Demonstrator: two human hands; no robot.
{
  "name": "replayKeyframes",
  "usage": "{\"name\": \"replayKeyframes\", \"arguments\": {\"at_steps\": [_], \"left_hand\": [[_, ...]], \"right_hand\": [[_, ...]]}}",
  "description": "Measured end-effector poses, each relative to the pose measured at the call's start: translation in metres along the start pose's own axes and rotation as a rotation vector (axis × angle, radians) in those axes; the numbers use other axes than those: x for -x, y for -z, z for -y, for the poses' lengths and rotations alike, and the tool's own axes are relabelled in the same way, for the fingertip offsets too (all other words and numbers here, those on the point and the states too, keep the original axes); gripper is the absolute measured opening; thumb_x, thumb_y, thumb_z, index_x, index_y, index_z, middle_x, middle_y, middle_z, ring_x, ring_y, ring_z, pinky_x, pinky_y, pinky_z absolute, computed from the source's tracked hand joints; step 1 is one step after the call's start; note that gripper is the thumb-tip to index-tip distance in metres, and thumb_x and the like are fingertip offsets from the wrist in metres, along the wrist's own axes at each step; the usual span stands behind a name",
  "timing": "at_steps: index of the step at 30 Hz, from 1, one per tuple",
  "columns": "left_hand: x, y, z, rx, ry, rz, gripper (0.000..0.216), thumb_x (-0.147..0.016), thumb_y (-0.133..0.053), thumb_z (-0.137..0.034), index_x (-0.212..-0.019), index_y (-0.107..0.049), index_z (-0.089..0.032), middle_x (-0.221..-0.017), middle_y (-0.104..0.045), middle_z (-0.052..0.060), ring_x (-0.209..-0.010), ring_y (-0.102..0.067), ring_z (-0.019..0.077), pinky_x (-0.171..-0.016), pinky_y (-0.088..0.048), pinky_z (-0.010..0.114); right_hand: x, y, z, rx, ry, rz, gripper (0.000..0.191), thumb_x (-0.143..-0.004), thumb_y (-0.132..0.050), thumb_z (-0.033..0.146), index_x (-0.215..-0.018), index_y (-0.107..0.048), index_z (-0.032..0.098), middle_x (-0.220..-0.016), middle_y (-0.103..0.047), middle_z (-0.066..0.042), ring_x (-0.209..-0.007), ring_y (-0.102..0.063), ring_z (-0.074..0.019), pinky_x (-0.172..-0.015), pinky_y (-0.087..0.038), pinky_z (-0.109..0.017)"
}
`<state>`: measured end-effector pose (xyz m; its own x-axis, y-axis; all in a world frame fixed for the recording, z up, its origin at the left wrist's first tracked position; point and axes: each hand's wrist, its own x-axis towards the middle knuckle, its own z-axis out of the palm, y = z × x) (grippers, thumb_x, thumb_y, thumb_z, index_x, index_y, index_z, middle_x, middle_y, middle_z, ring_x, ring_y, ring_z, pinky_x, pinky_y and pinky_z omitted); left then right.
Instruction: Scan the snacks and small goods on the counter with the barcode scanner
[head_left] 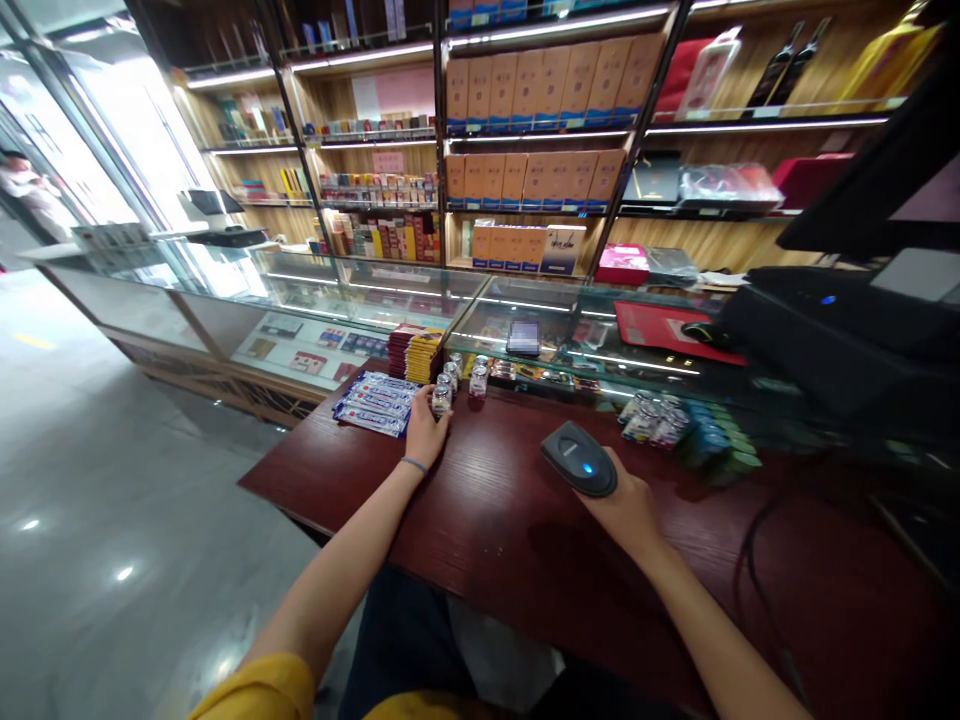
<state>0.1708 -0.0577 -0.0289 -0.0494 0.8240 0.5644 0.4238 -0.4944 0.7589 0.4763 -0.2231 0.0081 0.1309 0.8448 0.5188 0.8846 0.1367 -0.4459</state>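
My left hand [427, 428] is closed around a small jar with a silvery lid [442, 397], at the near end of a short row of similar jars [453, 370] on the dark red wooden table [495, 500]. One more jar [478, 378] stands just to the right of that row. In my right hand [626, 500] is a black barcode scanner [581, 460] with a blue light on top, held above the table; its handle is hidden by my fingers. Blue-and-white packets [379, 402] lie left of my left hand, before stacks of red and yellow packets [415, 352].
Silvery packs [654, 418] and green-blue packs [716, 440] stand at the table's right. A black cable [750, 560] runs down there. Behind the table is a glass display counter [352, 285], with a black checkout machine [817, 330] at right. A person [34, 190] stands far left.
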Motion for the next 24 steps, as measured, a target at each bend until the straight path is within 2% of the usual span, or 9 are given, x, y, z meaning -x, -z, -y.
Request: {"name": "replayKeyframes", "arguments": {"at_steps": [4, 7, 9, 15, 20, 22, 24], "left_hand": [[0.000, 0.001, -0.019, 0.438, 0.187, 0.095, 0.070, -0.079, -0.070, -0.030, -0.138, -0.033, -0.025, -0.119, -0.057, 0.009, -0.100, -0.064, 0.0179, -0.089, -0.053, 0.035], [0.001, 0.005, -0.032, 0.728, 0.331, 0.280, 0.072, -0.082, -0.068, -0.035, -0.144, -0.031, -0.028, -0.125, -0.060, 0.010, -0.110, -0.063, 0.0201, -0.091, -0.053, 0.036], [0.002, 0.008, -0.039, 0.827, 0.397, 0.389, 0.074, -0.083, -0.069, -0.037, -0.147, -0.033, -0.030, -0.132, -0.058, 0.010, -0.117, -0.061, 0.0225, -0.094, -0.052, 0.039], [0.005, 0.010, -0.047, 0.959, 0.494, 0.529, 0.075, -0.079, -0.075, -0.030, -0.146, -0.041, -0.030, -0.136, -0.058, 0.010, -0.118, -0.060, 0.0235, -0.097, -0.051, 0.039], [0.008, 0.004, -0.043, 0.927, 0.483, 0.529, 0.071, -0.081, -0.073, -0.029, -0.145, -0.042, -0.028, -0.132, -0.060, 0.010, -0.115, -0.062, 0.0218, -0.096, -0.053, 0.037], [0.008, 0.002, -0.042, 0.886, 0.467, 0.522, 0.071, -0.083, -0.071, -0.032, -0.146, -0.041, -0.027, -0.132, -0.059, 0.012, -0.115, -0.061, 0.0227, -0.095, -0.053, 0.038], [0.008, 0.003, -0.041, 0.857, 0.450, 0.541, 0.073, -0.083, -0.071, -0.034, -0.148, -0.038, -0.027, -0.134, -0.058, 0.012, -0.116, -0.061, 0.0241, -0.095, -0.053, 0.038]], "right_hand": [[0.001, 0.004, 0.005, -0.001, -0.005, 0.007, 0.039, -0.075, -0.063, 0.037, -0.112, -0.054, 0.027, -0.074, -0.073, -0.002, -0.070, -0.073, -0.0301, -0.056, -0.047, -0.029], [0.001, 0.007, 0.008, -0.004, 0.020, 0.028, 0.046, -0.076, -0.061, 0.034, -0.120, -0.051, 0.027, -0.082, -0.075, -0.002, -0.073, -0.074, -0.0288, -0.057, -0.047, -0.029], [0.000, 0.009, 0.010, 0.019, 0.070, 0.053, 0.050, -0.076, -0.060, 0.030, -0.124, -0.048, 0.027, -0.086, -0.075, -0.003, -0.072, -0.073, -0.0273, -0.057, -0.047, -0.029], [-0.001, 0.016, 0.018, 0.101, 0.339, 0.174, 0.069, -0.069, -0.058, 0.018, -0.135, -0.038, 0.019, -0.085, -0.074, -0.002, -0.064, -0.071, -0.0217, -0.056, -0.044, -0.027], [-0.002, 0.020, 0.023, 0.139, 0.451, 0.190, 0.030, -0.071, -0.056, 0.018, -0.101, -0.057, 0.020, -0.070, -0.070, -0.002, -0.061, -0.069, -0.0219, -0.056, -0.041, -0.027], [-0.001, 0.021, 0.023, 0.139, 0.451, 0.198, 0.026, -0.071, -0.056, 0.018, -0.097, -0.057, 0.021, -0.069, -0.070, -0.002, -0.061, -0.069, -0.0218, -0.056, -0.040, -0.027], [-0.001, 0.021, 0.022, 0.134, 0.442, 0.190, 0.032, -0.070, -0.056, 0.018, -0.102, -0.056, 0.020, -0.069, -0.071, -0.002, -0.060, -0.069, -0.0217, -0.055, -0.040, -0.027]]}}
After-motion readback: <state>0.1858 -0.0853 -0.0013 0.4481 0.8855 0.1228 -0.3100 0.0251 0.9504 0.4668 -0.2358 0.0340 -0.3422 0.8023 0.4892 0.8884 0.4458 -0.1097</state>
